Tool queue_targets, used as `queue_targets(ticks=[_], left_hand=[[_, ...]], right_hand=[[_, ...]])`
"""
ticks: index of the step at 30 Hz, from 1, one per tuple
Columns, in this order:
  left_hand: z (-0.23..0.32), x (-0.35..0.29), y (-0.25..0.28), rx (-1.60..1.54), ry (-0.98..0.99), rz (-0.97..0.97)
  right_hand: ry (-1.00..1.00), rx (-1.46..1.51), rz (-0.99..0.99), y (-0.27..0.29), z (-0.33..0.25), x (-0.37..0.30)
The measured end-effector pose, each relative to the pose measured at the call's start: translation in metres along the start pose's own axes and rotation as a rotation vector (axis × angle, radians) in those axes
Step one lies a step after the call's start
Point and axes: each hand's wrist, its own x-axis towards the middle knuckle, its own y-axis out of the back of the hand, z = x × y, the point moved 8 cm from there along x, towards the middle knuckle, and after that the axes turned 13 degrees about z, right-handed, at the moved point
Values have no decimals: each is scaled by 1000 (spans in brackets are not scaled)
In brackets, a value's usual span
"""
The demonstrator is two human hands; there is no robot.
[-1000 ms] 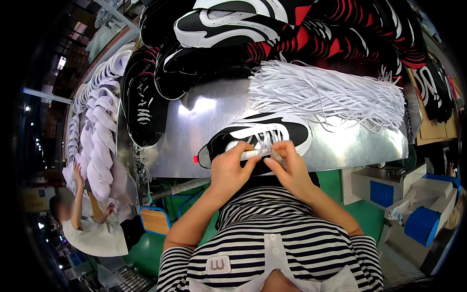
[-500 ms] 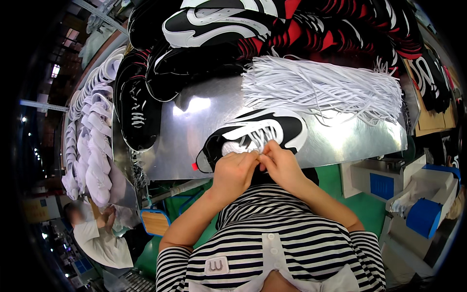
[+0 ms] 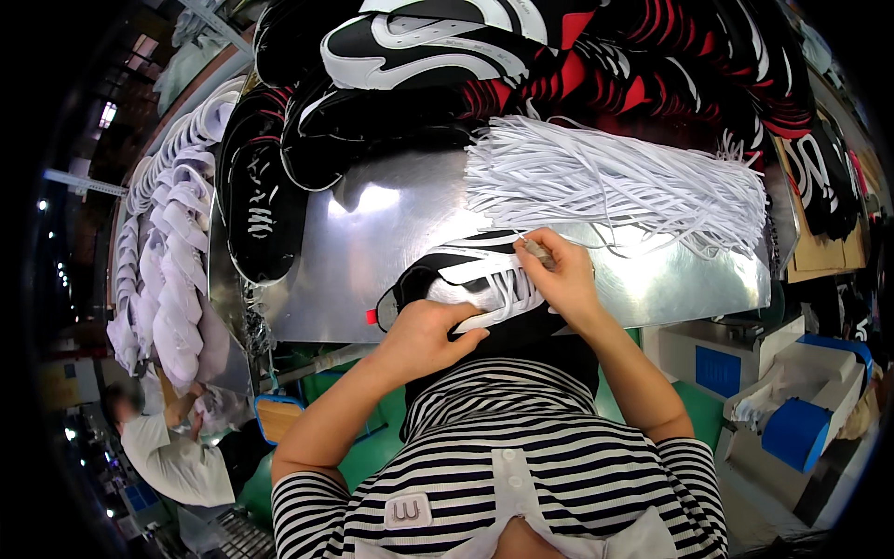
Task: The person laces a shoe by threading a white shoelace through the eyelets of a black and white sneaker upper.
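Observation:
A black-and-white shoe upper (image 3: pixel 456 265) with a small red tab at its heel lies at the near edge of the metal table. My left hand (image 3: pixel 424 337) grips its near side, fingers reaching into the opening and thumb outside. White lacing (image 3: pixel 510 291) crosses the throat of the upper. Over the toe end, my right hand (image 3: pixel 566 278) is closed in a pinch on a thin white shoelace at the upper's far side; part of the lace is hidden by the fingers. Beyond lies a thick bundle of loose white shoelaces (image 3: pixel 615 182).
Stacked black, white and red shoe uppers (image 3: pixel 428 56) line the back of the metal table (image 3: pixel 372 233). White shoe pieces (image 3: pixel 182 279) hang in rows at the left. Lower left, another person (image 3: pixel 177 456) works. A grey-and-blue machine (image 3: pixel 792 401) stands at the right.
My hands have parted from their meeting point over the lacing. The right has moved up and right to the upper's far side; the left has shifted left and down onto its near side.

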Motion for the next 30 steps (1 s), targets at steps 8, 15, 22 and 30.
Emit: queue_targets(ticks=[8, 15, 22, 30], left_hand=[[-28, 0, 5, -539, 390, -81], [-26, 22, -21, -420, 156, -294], [-19, 11, -12, 103, -220, -162], [-12, -2, 15, -163, 78, 220]], right_hand=[[-180, 82, -115, 1, 4, 0], [-74, -44, -183, -3, -10, -8], [33, -7, -70, -2, 3, -3], [333, -364, -134, -17, -45, -8]])
